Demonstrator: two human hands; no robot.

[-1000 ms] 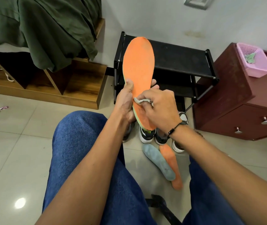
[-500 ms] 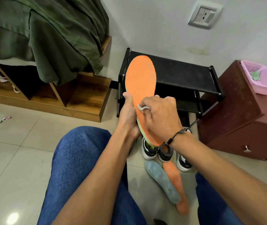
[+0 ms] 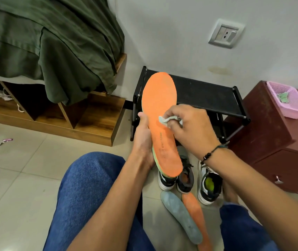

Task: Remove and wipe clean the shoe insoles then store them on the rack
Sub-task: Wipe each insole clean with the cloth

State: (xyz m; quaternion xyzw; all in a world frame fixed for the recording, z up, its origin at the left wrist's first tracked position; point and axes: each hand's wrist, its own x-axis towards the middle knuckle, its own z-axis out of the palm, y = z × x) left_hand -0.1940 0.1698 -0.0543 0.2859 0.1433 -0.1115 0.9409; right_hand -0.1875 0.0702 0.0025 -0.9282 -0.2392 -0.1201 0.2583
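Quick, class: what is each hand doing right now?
Left hand: grips the orange insole.
Right hand: pinches a small wipe against that insole.

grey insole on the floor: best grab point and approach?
Probably the grey insole by its narrower far end, near the shoes, coming from the left. It lies flat, and the orange insole lies close along its right edge, so only the left edge and the ends are free for a hand to pinch.

Dark printed lettering runs lengthwise along the orange insole (image 3: 162, 124), near its heel half; too blurred to read. No other text, label or number legible.
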